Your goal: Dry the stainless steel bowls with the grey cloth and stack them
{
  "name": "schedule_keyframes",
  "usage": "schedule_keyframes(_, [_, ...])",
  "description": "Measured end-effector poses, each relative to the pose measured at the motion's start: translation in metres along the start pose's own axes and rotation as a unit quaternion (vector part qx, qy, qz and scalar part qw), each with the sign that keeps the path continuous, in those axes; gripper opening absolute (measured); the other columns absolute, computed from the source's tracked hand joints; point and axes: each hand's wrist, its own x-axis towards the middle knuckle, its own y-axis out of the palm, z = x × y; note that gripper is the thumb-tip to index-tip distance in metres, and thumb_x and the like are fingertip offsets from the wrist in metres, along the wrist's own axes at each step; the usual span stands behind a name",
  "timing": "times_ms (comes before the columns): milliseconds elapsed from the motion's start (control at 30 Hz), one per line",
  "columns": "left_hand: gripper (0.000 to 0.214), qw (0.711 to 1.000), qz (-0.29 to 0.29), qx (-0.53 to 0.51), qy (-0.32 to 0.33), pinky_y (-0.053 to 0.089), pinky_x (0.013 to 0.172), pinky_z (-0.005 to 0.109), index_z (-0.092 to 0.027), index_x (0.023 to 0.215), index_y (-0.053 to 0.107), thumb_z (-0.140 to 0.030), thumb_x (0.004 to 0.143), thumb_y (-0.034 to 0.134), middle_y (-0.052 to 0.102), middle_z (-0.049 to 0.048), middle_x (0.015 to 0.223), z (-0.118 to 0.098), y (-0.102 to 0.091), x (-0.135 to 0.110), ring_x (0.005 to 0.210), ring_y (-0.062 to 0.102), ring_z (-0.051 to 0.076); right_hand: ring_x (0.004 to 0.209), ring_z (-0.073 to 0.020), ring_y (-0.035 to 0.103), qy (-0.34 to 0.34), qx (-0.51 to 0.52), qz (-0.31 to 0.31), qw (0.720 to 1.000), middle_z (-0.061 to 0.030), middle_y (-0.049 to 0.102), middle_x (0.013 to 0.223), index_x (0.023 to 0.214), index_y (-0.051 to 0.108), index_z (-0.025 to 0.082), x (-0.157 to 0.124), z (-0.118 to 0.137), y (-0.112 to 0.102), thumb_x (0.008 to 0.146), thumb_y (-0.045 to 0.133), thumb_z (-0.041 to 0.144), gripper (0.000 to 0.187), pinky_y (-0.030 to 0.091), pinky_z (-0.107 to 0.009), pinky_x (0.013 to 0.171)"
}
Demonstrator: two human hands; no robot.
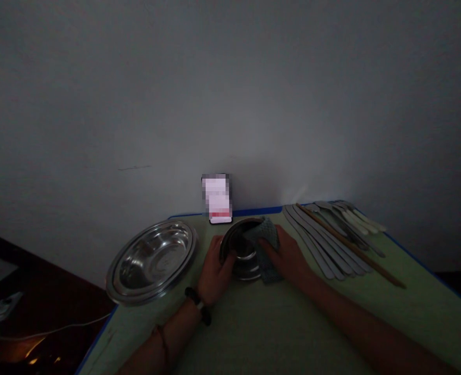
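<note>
A shiny metal bowl (246,269) is tilted on the table between my hands. My left hand (215,273) grips its left rim, with the thumb over the inside edge. In my right hand (287,255) is a grey-green cloth (269,234), pressed against the bowl's right rim and partly inside it. Part of the cloth hangs down over the bowl's right side. The cloth and fingers hide some of the bowl's rim.
Nested metal basins (152,260) stand at the left table edge. On the right lie several flat-handled metal utensils (324,245), a wooden stick (351,246) and pale-handled cutlery (357,219). A lit phone (218,199) leans on the wall. A power strip (5,308) with cables lies lower left.
</note>
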Motion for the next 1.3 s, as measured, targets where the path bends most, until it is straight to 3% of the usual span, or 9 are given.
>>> schedule_keyframes(100, [0.029,1.000,0.012,0.000,-0.006,0.043,0.093,0.039,-0.018,0.110,0.057,-0.035,0.088,0.050,0.059,0.0077,0.108,0.001,0.001,0.000,0.102,0.057,0.022,0.073,-0.0202,0.060,0.010,0.012,0.011,1.000,-0.0049,0.064,0.080,0.087,0.053,0.020,0.002,0.001,-0.003,0.089,0.043,0.039,0.021,0.047,-0.034,0.068])
schedule_keyframes(267, [0.045,0.997,0.034,-0.069,-0.013,0.037,0.103,0.039,-0.020,0.129,0.040,-0.036,0.088,0.050,0.052,0.0090,0.130,-0.004,0.001,-0.002,0.120,0.049,0.023,0.078,-0.0213,0.062,0.027,0.051,0.023,0.998,-0.0072,0.066,0.084,0.088,0.054,0.020,0.003,0.007,-0.005,0.090,0.039,0.040,0.026,0.047,-0.034,0.071])
schedule_keyframes(467, [0.064,0.987,0.123,-0.093,0.048,0.029,0.111,0.042,-0.025,0.140,0.017,-0.033,0.087,0.053,0.034,0.0101,0.146,-0.007,0.000,-0.008,0.134,0.035,0.024,0.083,-0.0217,0.062,0.026,0.083,-0.033,0.996,-0.0076,0.065,0.090,0.096,0.053,0.020,0.000,0.007,-0.005,0.089,0.041,0.039,0.023,0.049,-0.037,0.076])
schedule_keyframes(600, [0.076,0.986,0.143,-0.071,0.057,0.026,0.111,0.045,-0.027,0.141,0.008,-0.031,0.085,0.058,0.028,0.0119,0.149,-0.007,0.004,-0.010,0.136,0.031,0.025,0.094,-0.0225,0.061,0.009,0.110,-0.058,0.992,-0.0083,0.065,0.100,0.104,0.052,0.022,0.000,0.004,-0.006,0.091,0.040,0.038,0.024,0.048,-0.040,0.085])
schedule_keyframes(733, [0.069,0.991,0.110,-0.070,0.021,0.030,0.109,0.042,-0.025,0.140,0.012,-0.029,0.087,0.055,0.034,0.0118,0.146,-0.008,0.007,-0.006,0.133,0.037,0.023,0.098,-0.0237,0.060,0.007,0.116,-0.071,0.991,-0.0088,0.064,0.102,0.104,0.052,0.023,0.001,0.002,-0.005,0.091,0.040,0.036,0.023,0.047,-0.043,0.087])
schedule_keyframes(833, [0.058,0.992,0.084,-0.090,-0.017,0.034,0.107,0.041,-0.022,0.135,0.030,-0.032,0.085,0.056,0.044,0.0103,0.139,-0.006,0.007,-0.001,0.128,0.043,0.024,0.096,-0.0239,0.061,-0.010,0.100,-0.066,0.993,-0.0088,0.064,0.101,0.108,0.051,0.023,0.002,0.001,-0.003,0.090,0.039,0.032,0.023,0.048,-0.044,0.086])
schedule_keyframes(967, [0.041,0.994,0.049,-0.080,-0.060,0.039,0.102,0.040,-0.019,0.123,0.047,-0.036,0.087,0.052,0.055,0.0092,0.129,-0.001,0.006,0.001,0.120,0.051,0.024,0.105,-0.0262,0.058,-0.022,0.052,-0.036,0.998,-0.0137,0.061,0.115,0.122,0.044,0.017,0.002,-0.001,-0.001,0.084,0.045,0.027,0.039,0.046,-0.046,0.090])
schedule_keyframes(1100, [0.039,0.998,0.021,-0.051,-0.041,0.038,0.102,0.038,-0.021,0.125,0.048,-0.037,0.090,0.048,0.054,0.0077,0.131,-0.002,0.005,0.001,0.120,0.051,0.022,0.100,-0.0263,0.061,0.003,0.033,0.001,0.999,-0.0132,0.062,0.112,0.124,0.041,0.017,0.002,0.001,-0.001,0.079,0.053,0.028,0.047,0.048,-0.043,0.084])
schedule_keyframes(1300, [0.043,0.999,0.021,-0.021,-0.015,0.036,0.104,0.039,-0.020,0.130,0.043,-0.035,0.090,0.047,0.053,0.0090,0.132,-0.004,0.006,0.001,0.122,0.049,0.023,0.086,-0.0222,0.062,-0.002,0.048,-0.014,0.999,-0.0084,0.065,0.095,0.106,0.050,0.019,0.002,0.001,-0.001,0.084,0.047,0.030,0.024,0.049,-0.038,0.077])
